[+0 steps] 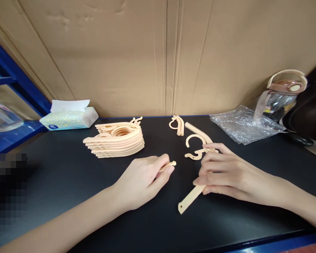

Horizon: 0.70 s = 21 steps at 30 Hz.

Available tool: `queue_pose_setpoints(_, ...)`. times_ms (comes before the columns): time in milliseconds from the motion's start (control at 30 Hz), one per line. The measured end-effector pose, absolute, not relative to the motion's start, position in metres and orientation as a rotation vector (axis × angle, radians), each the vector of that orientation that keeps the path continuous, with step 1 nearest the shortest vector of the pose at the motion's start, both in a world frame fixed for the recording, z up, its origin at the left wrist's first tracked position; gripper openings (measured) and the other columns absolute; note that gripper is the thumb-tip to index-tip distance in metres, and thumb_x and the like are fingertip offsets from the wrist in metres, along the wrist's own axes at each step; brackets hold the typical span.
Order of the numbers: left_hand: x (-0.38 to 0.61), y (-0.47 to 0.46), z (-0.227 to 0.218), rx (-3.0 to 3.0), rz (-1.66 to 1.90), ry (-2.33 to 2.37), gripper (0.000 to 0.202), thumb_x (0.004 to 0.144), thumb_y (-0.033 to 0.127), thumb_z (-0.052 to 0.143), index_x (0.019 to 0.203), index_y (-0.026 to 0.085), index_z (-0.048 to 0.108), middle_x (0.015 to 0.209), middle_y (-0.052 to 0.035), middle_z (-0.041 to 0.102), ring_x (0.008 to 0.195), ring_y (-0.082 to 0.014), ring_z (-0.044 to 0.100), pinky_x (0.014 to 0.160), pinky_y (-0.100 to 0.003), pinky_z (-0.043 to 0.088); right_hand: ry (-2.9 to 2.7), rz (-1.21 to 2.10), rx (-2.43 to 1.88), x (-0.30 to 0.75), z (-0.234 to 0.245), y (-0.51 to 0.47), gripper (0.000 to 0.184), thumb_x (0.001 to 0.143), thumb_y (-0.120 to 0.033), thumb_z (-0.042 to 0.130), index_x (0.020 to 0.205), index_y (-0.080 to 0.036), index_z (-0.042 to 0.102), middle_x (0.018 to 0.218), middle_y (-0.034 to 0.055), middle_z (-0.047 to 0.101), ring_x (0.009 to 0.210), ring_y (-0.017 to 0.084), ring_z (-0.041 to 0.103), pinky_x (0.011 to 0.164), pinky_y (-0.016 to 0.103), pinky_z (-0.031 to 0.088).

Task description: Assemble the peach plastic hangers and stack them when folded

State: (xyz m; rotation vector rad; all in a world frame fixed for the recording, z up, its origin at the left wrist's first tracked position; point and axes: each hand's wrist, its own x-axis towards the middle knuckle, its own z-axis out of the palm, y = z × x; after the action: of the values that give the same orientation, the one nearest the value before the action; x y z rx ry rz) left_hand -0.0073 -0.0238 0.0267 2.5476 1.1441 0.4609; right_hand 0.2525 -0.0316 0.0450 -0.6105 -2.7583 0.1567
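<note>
My left hand (143, 179) rests on the black table (68, 182), its fingers pinched shut on a small peach plastic piece (170, 164). My right hand (221, 172) is closed round a long peach hanger arm (189, 200) whose free end points toward me. Just behind my right hand lie a loose peach hook (195, 154) and a curved arm piece (197, 131). A stack of several assembled peach hangers (116, 140) sits at the middle left.
A few small peach parts (177, 124) lie near the cardboard back wall (158, 52). A tissue pack (68, 117) stands at the left, a crumpled clear bag (244, 126) and a water bottle (281, 95) at the right. A blue frame (15, 80) borders the left.
</note>
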Motion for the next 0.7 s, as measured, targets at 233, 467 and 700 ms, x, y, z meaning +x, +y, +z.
queue_pose_setpoints(233, -0.0081, -0.0228, 0.0249, 2.566, 0.466, 1.145, 0.031, 0.101, 0.034, 0.030, 0.075, 0.020, 0.040, 0.064, 0.0041, 0.048, 0.055, -0.0124, 0.048, 0.053, -0.025, 0.030, -2.690, 0.033, -0.646, 0.2545, 0.0443, -0.0329, 0.013, 0.094, -0.030, 0.058, 0.102, -0.026, 0.067, 0.084, -0.0030, 0.068, 0.102, 0.016, 0.058, 0.114, 0.048, 0.015)
queue_pose_setpoints(467, -0.0083, -0.0245, 0.0263, 2.643, 0.546, 1.053, 0.027, 0.099, 0.029, 0.034, 0.074, 0.020, 0.040, 0.064, 0.0042, 0.049, 0.054, -0.0119, 0.047, 0.050, -0.024, 0.028, -2.642, -0.059, -0.723, 0.2556, 0.0442, -0.0343, 0.010, 0.094, -0.026, 0.056, 0.097, -0.025, 0.066, 0.087, 0.0003, 0.070, 0.132, 0.024, 0.043, 0.116, 0.055, -0.002)
queue_pose_setpoints(700, -0.0081, -0.0250, 0.0269, 2.706, 0.520, 0.976, 0.021, 0.098, 0.027, 0.036, 0.083, 0.019, 0.049, 0.071, 0.0018, 0.056, 0.060, -0.0131, 0.052, 0.053, -0.024, 0.030, -2.593, -0.100, -0.797, 0.2572, 0.0407, -0.0291, 0.010, 0.093, -0.028, 0.058, 0.096, -0.024, 0.066, 0.085, 0.0004, 0.070, 0.139, 0.028, 0.035, 0.115, 0.063, -0.002)
